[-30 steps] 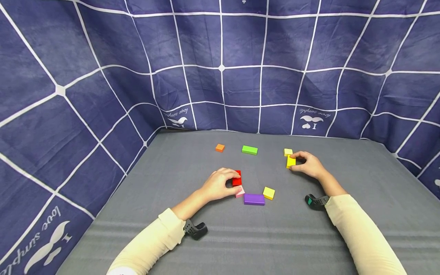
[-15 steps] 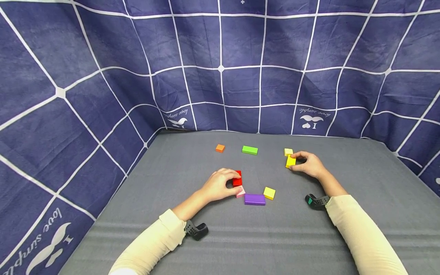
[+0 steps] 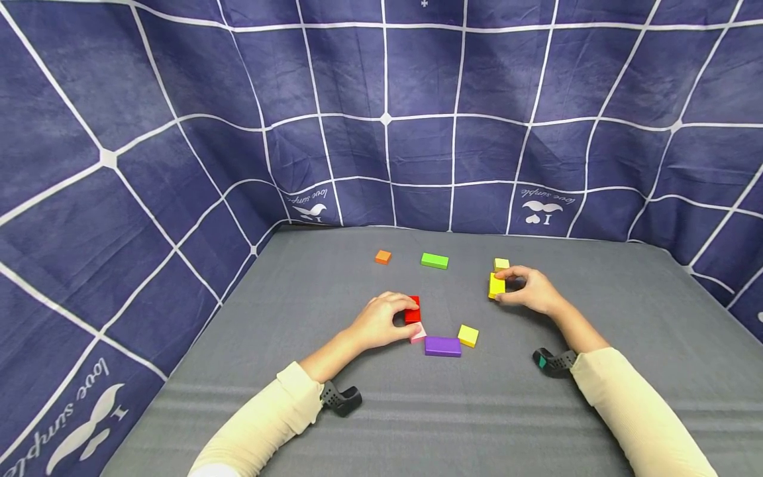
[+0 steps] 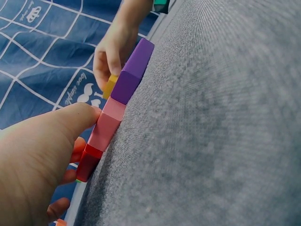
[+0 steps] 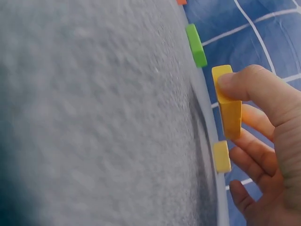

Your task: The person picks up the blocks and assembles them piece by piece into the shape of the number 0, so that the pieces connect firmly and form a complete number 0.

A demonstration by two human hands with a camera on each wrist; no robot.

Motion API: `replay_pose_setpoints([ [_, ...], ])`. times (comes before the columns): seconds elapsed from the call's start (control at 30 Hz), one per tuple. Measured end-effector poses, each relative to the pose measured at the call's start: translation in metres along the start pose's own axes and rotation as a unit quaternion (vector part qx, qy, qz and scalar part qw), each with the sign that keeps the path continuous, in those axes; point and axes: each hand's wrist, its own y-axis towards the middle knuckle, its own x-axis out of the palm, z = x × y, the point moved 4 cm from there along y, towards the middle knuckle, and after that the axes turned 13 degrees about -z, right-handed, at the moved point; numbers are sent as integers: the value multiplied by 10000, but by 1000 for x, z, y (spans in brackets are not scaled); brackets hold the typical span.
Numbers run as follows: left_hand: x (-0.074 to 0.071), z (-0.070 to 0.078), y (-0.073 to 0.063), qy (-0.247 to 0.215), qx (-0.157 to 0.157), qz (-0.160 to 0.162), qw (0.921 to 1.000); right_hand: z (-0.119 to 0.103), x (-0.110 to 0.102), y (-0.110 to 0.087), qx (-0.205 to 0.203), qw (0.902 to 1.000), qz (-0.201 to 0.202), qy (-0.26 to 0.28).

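Note:
My left hand (image 3: 378, 321) rests at a red block (image 3: 412, 310) and a pink block (image 3: 419, 332) that lie end to end. Its fingers are at the red one and its thumb is against the pink one, as the left wrist view shows. A purple block (image 3: 443, 346) adjoins the pink one, with a small yellow block (image 3: 468, 335) at its right corner. My right hand (image 3: 532, 291) pinches a longer yellow block (image 3: 496, 286) between thumb and fingers. In the right wrist view this yellow block (image 5: 230, 110) appears tilted and raised. A pale yellow block (image 3: 502, 264) sits just behind it.
A green block (image 3: 434, 260) and an orange block (image 3: 383, 256) lie toward the back of the grey table surface (image 3: 381, 430). A blue gridded cloth (image 3: 352, 152) hangs behind and along the left side.
My right hand has shifted slightly left and nearer to me with the longer yellow block, opening a gap from the pale yellow block. My left hand stays in place.

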Motion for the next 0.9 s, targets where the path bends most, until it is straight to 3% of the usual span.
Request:
replay_pose_setpoints([
  [0.33,0,0,0,-12,23,44,10000,-27,16,-2,-434,9966,-526,452],
  [0.6,0,0,0,2,49,64,10000,-86,24,-16,-599,9944,-771,394],
  [0.7,0,0,0,9,62,73,10000,-89,29,-17,-668,9943,-787,279],
  [0.9,1,0,0,2,69,76,9999,-65,42,-8,-774,9938,-790,124],
])
